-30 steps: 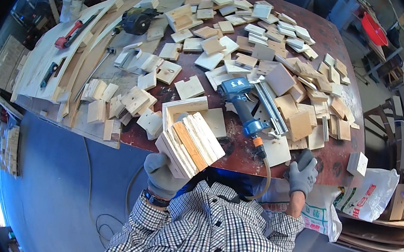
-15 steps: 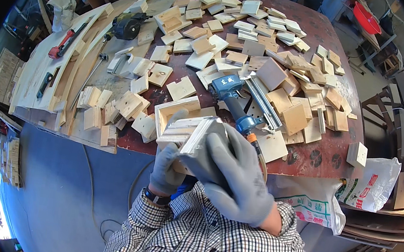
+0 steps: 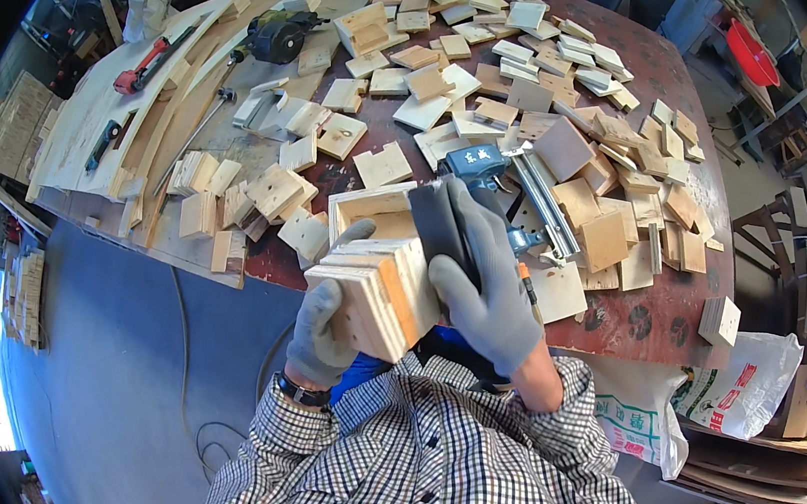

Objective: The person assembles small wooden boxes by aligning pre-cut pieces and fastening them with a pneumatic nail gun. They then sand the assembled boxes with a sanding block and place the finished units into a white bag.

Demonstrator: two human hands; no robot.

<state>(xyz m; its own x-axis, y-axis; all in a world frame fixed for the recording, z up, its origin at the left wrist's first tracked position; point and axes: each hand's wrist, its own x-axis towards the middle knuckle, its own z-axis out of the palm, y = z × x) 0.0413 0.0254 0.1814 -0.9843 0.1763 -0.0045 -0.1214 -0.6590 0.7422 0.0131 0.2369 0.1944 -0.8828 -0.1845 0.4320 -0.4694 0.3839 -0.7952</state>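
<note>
1. My left hand [image 3: 321,335] is closed around the left side of the wood block [image 3: 373,299], at the centre of the frame; thumb and fingers are on opposite faces.
2. My right hand [image 3: 496,304] is curled on a dark block [image 3: 439,224], thumb spread. It overlaps the wood block's upper right edge; from here I can't tell whether they touch.
3. I'd judge the wood block stiff, moderately light and hard to break, with layered edges that could splinter. The gloves should grip well; I'd take it by its flat outer faces, clear of the edges. The dark block looks firm, best held along its long sides.
4. Just beyond, at centre, is an open box [image 3: 379,207]; I see only pale inner walls. Another open box [image 3: 360,30] lies upper centre, its inside partly showing.
5. At right, a white bag [image 3: 640,414] hangs by the table [image 3: 690,299]; its contents are hidden. Upper right, I can't make out what the red basin [image 3: 753,55] holds.
6. A blue nailer [image 3: 478,163] lies among wood pieces [image 3: 603,239], right of centre.
</note>
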